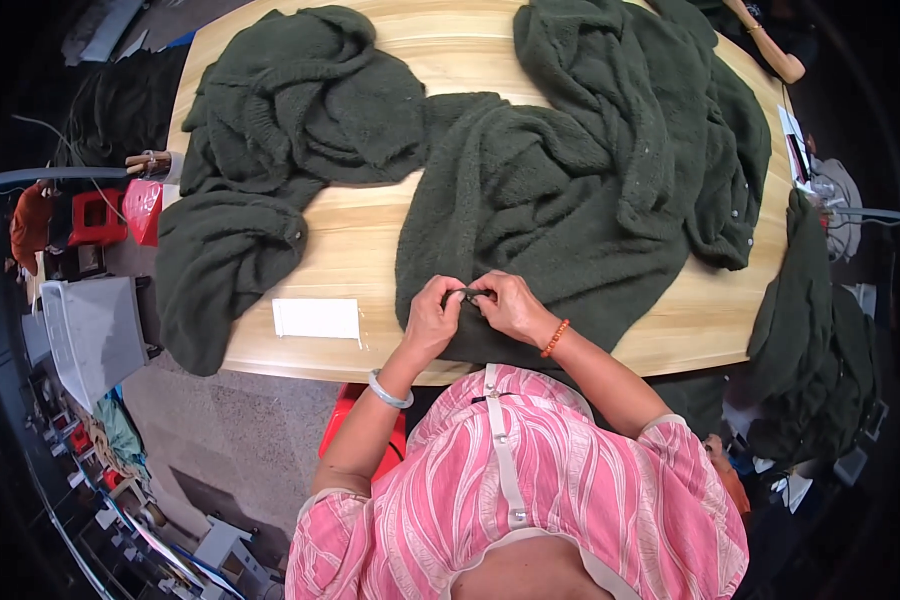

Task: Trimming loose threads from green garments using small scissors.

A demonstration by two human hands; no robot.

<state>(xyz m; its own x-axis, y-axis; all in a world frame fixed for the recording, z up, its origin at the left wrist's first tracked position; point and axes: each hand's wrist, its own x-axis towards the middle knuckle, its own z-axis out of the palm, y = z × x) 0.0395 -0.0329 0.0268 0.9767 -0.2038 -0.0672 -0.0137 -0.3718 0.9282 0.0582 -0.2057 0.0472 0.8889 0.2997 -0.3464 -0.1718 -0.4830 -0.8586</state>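
A dark green fluffy knit garment [580, 290] lies rumpled across the near middle of the table. At its near edge, my left hand [432, 315] and my right hand [515, 305] meet with fingers closed. Between them they pinch a small narrow fold of the dark green fabric. Whether a small button or thread sits in that fold is hidden by my fingertips. Left of my left hand a white rectangular sheet [317, 320] lies flat, with thin white strands along its edge.
Another dark green garment [300, 110] is heaped at the far left of the wooden table [360, 225]; its sleeve hangs over the near edge. More green garments [820, 340] hang at the right. Beyond the left side stand a red box [144, 212] and a grey plastic bin [95, 325]. Another person's arm [770, 45] shows far right.
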